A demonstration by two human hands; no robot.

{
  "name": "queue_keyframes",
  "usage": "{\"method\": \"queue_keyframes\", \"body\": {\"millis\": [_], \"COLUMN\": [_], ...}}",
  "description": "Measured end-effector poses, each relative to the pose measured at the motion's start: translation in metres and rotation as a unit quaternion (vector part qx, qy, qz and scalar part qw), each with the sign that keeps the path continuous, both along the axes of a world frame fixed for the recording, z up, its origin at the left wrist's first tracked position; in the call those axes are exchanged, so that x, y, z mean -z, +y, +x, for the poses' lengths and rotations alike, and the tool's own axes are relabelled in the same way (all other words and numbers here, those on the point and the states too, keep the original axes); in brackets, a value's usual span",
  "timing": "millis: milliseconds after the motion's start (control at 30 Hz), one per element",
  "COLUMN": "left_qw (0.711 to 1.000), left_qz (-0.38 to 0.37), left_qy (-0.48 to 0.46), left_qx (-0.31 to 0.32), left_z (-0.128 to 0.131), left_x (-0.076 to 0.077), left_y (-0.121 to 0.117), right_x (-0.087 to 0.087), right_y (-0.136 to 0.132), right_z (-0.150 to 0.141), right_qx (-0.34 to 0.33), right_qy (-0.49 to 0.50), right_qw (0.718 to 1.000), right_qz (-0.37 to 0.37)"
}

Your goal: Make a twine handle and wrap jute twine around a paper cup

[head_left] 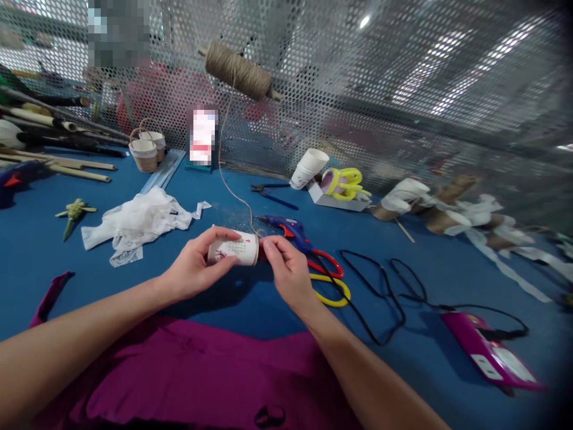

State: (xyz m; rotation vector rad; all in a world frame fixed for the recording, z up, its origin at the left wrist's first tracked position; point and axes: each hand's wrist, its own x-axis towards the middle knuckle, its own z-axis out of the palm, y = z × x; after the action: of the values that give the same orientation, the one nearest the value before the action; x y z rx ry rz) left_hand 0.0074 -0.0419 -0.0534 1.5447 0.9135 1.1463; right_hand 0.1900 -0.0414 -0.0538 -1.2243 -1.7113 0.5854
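Table [242, 322], blue, against perforated metal mesh [358, 89]. I see the paper cup [239, 248] on its side just above it, left hand [192, 266] gripping it between thumb and fingers; right hand [289, 269] pinches twine [233, 192] at its rim. Spool [237, 70] hangs at the mesh. Glue gun [290, 230] lies behind the right hand; lace [141, 221] lies left.

white printed cup [242, 249] | on its side, left hand [190, 266] | brown twine [233, 193] | at cup's end, right hand [289, 269]
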Motion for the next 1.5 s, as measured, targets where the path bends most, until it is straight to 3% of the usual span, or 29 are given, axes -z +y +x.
{"method": "queue_keyframes", "body": {"millis": [300, 733, 900, 1200, 1333, 1500], "left_qw": [0.996, 0.974, 0.964, 0.960, 0.966, 0.964], "left_qz": [0.037, 0.149, 0.181, 0.156, 0.087, 0.064], "left_qy": [0.064, 0.135, 0.152, 0.175, 0.175, 0.192], "left_qx": [0.048, 0.099, 0.124, 0.155, 0.169, 0.174], "left_z": [0.000, -0.002, -0.003, -0.003, 0.001, 0.006], "left_x": [0.003, 0.005, 0.003, -0.003, -0.012, -0.016], "left_y": [-0.001, 0.000, 0.000, -0.001, 0.006, 0.014], "right_x": [0.000, -0.001, -0.007, -0.012, -0.012, -0.010], "right_y": [0.004, 0.005, 0.006, 0.006, 0.007, 0.009], "right_z": [0.003, 0.004, 0.008, 0.009, 0.007, 0.008], "right_qx": [0.000, -0.047, -0.094, -0.148, -0.127, -0.104], "right_qy": [0.109, 0.102, 0.127, 0.205, 0.231, 0.226], "right_qw": [0.992, 0.992, 0.981, 0.933, 0.928, 0.937], "right_qz": [-0.057, -0.049, -0.109, -0.258, -0.263, -0.245]}}
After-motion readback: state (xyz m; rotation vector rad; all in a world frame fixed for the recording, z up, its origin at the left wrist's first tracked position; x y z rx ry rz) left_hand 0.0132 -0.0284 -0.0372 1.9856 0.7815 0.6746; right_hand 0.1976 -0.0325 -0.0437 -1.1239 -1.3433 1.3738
